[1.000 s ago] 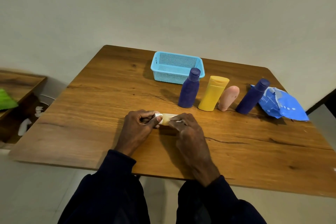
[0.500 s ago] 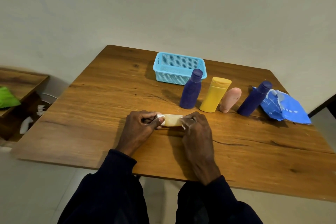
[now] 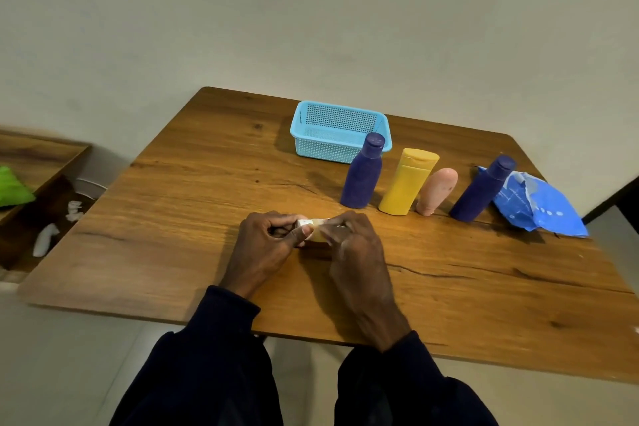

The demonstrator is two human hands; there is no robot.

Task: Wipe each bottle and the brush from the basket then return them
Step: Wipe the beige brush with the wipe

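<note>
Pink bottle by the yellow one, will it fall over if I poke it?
Probably. The pink bottle stands on its narrow cap end, so a poke would likely tip it. Its rounded body might then roll. It looks like light plastic.

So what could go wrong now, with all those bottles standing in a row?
1. The dark blue bottle, yellow bottle, pink bottle and second blue bottle stand close together. A bump from the right hand could topple one into the next.
2. The left hand and right hand hold the small tan item by the fingertips, so it might slip onto the table.
</note>
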